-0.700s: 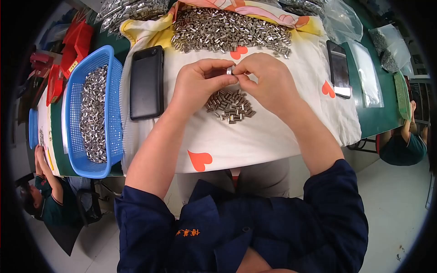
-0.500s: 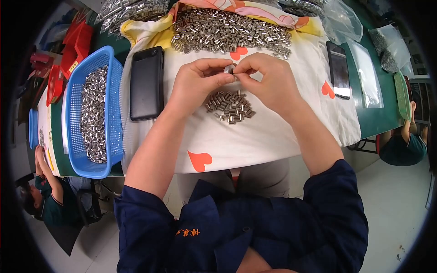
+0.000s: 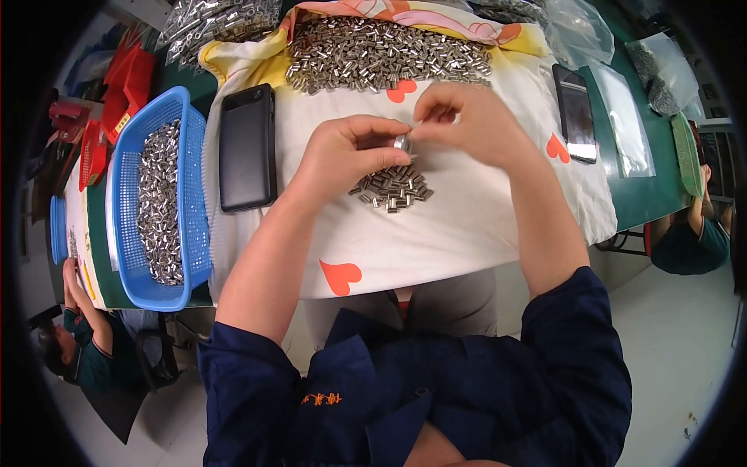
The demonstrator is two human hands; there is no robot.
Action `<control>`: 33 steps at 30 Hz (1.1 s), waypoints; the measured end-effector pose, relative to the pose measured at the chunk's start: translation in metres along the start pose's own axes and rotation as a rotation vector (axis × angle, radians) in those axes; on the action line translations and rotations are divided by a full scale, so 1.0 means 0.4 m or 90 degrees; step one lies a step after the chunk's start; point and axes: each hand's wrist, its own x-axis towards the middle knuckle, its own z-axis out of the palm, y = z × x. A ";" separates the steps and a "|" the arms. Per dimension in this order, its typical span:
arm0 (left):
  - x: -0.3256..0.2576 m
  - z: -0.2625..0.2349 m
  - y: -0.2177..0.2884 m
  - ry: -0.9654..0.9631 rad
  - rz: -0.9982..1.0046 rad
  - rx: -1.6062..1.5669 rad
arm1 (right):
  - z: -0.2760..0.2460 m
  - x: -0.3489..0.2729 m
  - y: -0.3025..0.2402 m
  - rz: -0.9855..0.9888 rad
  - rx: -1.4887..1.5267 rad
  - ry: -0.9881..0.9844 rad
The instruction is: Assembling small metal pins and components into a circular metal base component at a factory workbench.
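In the head view, the left hand (image 3: 341, 156) is left of the upper middle of the frame, its thumb and fingers closed on a small, shiny metal piece (image 3: 402, 143) at their tips. The right hand (image 3: 484, 124) is just to the right, its fingers bent and drawn narrow beside the piece; whether they grip anything themselves I cannot tell.

Directly below the piece, near the centre of the frame, a small pile of short metal cylinders (image 3: 394, 191) lies on a pale cloth (image 3: 436, 245) with orange-red hearts. A far larger heap of similar cylinders (image 3: 381, 53) spreads over the cloth along the top of the frame.

On the left side, a long blue basket (image 3: 196, 222) contains many more small metal parts (image 3: 160, 206), and a black rectangular case (image 3: 247, 148) lies between it and the left hand. Red bins (image 3: 128, 78) are at the upper left, near clear bags of metal parts (image 3: 218, 27).

At the upper right, a dark phone (image 3: 575, 113) lies near the cloth's edge, beside a flat clear bag (image 3: 627, 124) on the green tabletop (image 3: 646, 198). A co-worker in dark green (image 3: 109, 354) sits at the lower left, and another person (image 3: 689, 247) is at the right edge.
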 end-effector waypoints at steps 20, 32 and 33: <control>0.019 -0.025 -0.010 0.048 0.049 -0.126 | 0.030 0.038 0.033 -0.023 -0.242 0.245; 0.013 -0.015 -0.004 0.049 0.048 -0.104 | 0.073 -0.002 -0.011 -0.145 -0.030 0.176; 0.012 -0.016 -0.004 0.052 0.042 -0.084 | 0.080 -0.002 -0.009 -0.230 -0.146 0.225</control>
